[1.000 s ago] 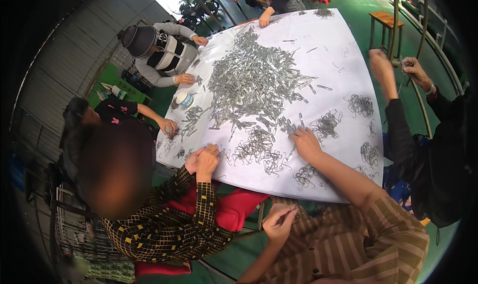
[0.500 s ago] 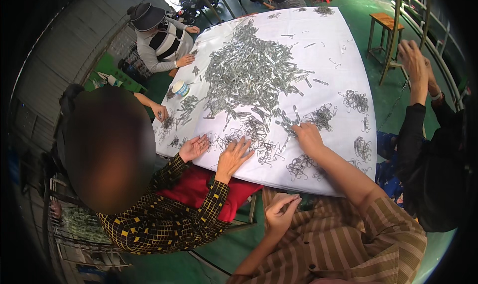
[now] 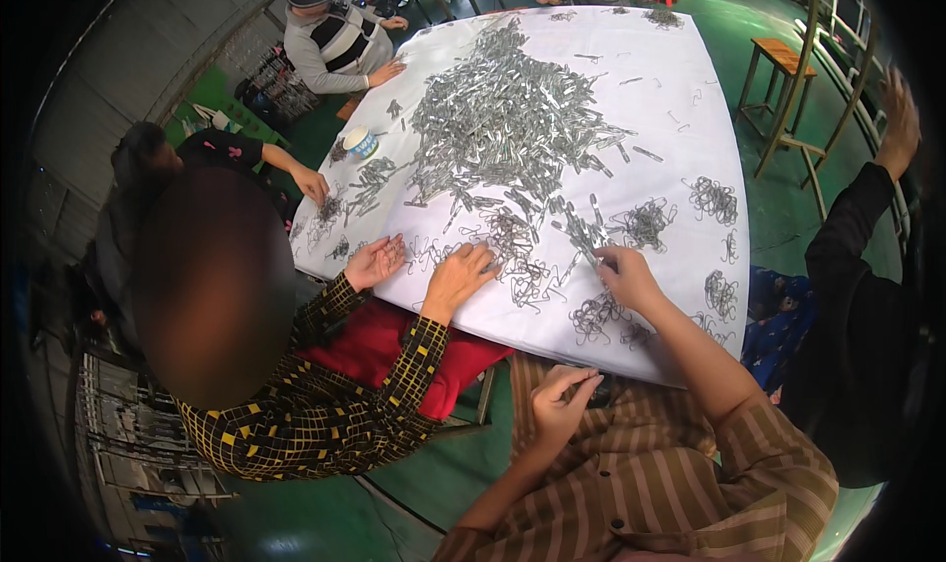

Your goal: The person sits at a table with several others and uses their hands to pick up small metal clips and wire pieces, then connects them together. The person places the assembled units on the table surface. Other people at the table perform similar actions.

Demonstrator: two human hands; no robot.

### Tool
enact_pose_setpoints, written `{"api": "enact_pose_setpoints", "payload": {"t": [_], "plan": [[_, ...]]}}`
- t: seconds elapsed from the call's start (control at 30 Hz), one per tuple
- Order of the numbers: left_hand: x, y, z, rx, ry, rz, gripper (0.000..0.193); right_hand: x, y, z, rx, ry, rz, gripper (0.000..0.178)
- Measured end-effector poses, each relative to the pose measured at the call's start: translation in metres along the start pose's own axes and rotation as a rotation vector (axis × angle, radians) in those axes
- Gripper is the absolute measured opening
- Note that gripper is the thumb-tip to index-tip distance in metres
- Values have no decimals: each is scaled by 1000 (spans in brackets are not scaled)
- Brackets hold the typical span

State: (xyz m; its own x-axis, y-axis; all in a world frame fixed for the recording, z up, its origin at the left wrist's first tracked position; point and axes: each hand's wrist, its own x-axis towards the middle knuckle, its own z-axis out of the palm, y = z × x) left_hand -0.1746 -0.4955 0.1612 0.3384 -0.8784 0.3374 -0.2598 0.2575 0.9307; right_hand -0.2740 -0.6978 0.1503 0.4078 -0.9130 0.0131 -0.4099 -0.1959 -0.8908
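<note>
Reaching forward over the white cloth-covered table (image 3: pixel 680 99), the right hand (image 3: pixel 624 276) lies on the scattered grey bent-wire metal clips (image 3: pixel 581 235), fingers curled down among them; whether it has pinched one cannot be told. The left hand (image 3: pixel 558 404) hangs below the table's near edge, above the brown striped lap, fingers bent loosely inward around nothing that shows. The two hands are well apart.

A large heap of the same grey metal pieces (image 3: pixel 507 104) fills the middle of the table, with smaller tangled bunches of wire clips (image 3: pixel 711 199) lying toward the right edge. Just beside the right hand, on the left, a neighbour in a black-and-yellow checked sleeve spreads both hands (image 3: pixel 458 278) flat on the cloth among loose clips.

A small round cup with a blue band (image 3: pixel 361 144) stands at the table's left edge; what is in it cannot be made out. A wooden stool (image 3: pixel 783 60) stands on the green floor to the right.
</note>
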Motion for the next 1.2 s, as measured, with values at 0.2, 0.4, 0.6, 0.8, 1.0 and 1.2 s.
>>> {"api": "enact_pose_setpoints", "payload": {"t": [0.2, 0.4, 0.6, 0.8, 1.0, 1.2], "plan": [[4, -8, 4, 35, -21, -24, 11, -52, -31, -9, 814, -391, 289, 47], [3, -14, 9, 37, 17, -20, 11, -78, -36, -6, 890, -466, 320, 53], [-2, -15, 8, 62, 73, -47, 12, -88, -29, 3, 867, -363, 176, 49], [-5, -17, 8, 159, 111, -46, 13, -97, -32, 6, 744, -212, 13, 46], [-9, -21, 10, 212, 127, 40, 12, -107, -32, 9, 559, -92, -93, 45], [-10, -21, 7, 301, 80, 28, 14, -114, -35, 8, 395, -52, -218, 47]]}}
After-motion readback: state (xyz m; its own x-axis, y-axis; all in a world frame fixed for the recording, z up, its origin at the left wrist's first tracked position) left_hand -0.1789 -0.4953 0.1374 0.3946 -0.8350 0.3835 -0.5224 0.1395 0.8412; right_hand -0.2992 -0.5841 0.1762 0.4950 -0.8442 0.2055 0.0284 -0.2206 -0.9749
